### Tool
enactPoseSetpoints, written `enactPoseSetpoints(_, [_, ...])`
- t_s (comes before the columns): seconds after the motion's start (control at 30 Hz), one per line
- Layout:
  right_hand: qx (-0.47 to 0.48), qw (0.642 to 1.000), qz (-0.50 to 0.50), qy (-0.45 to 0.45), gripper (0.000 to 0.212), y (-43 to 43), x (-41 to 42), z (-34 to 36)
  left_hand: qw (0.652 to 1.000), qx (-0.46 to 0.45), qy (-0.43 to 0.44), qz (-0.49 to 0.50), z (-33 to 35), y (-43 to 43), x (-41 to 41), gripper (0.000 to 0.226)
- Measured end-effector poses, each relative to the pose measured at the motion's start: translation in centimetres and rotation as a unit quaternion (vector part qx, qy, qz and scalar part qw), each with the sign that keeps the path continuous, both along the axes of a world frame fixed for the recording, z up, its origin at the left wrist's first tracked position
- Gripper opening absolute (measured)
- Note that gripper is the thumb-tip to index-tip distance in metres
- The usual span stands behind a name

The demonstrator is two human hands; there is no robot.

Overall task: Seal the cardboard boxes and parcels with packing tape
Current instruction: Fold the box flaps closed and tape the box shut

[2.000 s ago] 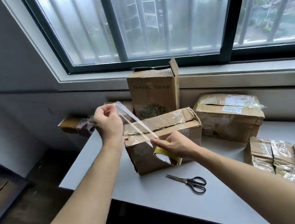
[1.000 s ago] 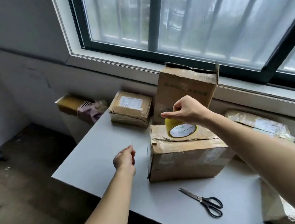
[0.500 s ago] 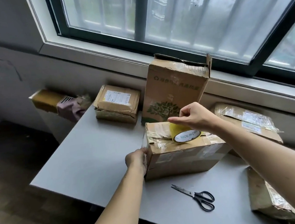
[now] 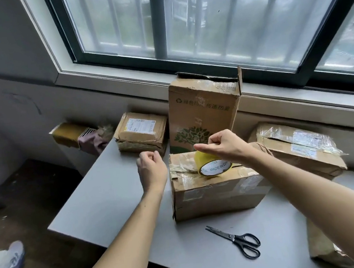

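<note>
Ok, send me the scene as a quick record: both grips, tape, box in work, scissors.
right grip: holds the tape roll on top of the front box
left grip: fingers curled, left of that box, off it; whether it pinches tape cannot be told
scissors: closed, on the table in front of the box
tall box: behind, top flap up

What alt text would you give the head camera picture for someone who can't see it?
A person's right hand holds a yellow tape roll on top of a worn cardboard box on a grey table, while the left hand hovers loosely curled by the box's left end. Black scissors lie in front, and more parcels sit under a window.
</note>
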State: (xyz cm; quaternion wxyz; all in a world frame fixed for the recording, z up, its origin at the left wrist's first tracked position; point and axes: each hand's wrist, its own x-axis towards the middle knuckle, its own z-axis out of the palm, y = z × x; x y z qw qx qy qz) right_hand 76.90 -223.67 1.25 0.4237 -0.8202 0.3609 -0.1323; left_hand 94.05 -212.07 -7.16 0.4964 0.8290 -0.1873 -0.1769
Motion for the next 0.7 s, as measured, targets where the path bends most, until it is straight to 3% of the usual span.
enactPoseSetpoints(0.1, [0.041, 0.998, -0.032, -0.031, 0.058, 0.0, -0.7, -0.5, 0.976, -0.021, -0.167, -0.14, 3.5, -2.3, -0.8, 0.026])
enactPoseSetpoints(0.2, [0.089, 0.992, -0.053, -0.068, 0.058, -0.2, -1.5, -1.8, 0.932, 0.08, -0.26, -0.24, 3.6, -4.4, -2.0, 0.035])
enactPoseSetpoints(0.3, [0.133, 0.982, -0.073, -0.109, 0.058, -0.4, -2.2, -3.1, 0.916, 0.165, -0.256, -0.26, 2.3, -4.9, -2.9, 0.043])
enactPoseSetpoints(0.4, [0.171, 0.972, -0.086, -0.134, 0.063, -0.2, -2.1, -4.2, 0.928, 0.198, -0.228, -0.219, 1.6, -4.8, -3.0, 0.052])
enactPoseSetpoints(0.5, [0.208, 0.96, -0.096, -0.158, 0.064, 0.0, -1.5, -4.1, 0.913, 0.225, -0.259, -0.221, 1.1, -5.1, -2.9, 0.058])
enactPoseSetpoints(0.6, [0.096, 0.987, -0.061, -0.118, 0.063, -0.5, -0.5, -2.5, 0.889, 0.238, -0.315, -0.234, 0.5, -5.2, -2.8, 0.056])
enactPoseSetpoints(0.7, [-0.104, 0.994, -0.002, 0.032, 0.067, -2.2, -1.4, 0.5, 0.873, 0.24, -0.353, -0.237, 0.2, -5.2, -2.4, 0.052])
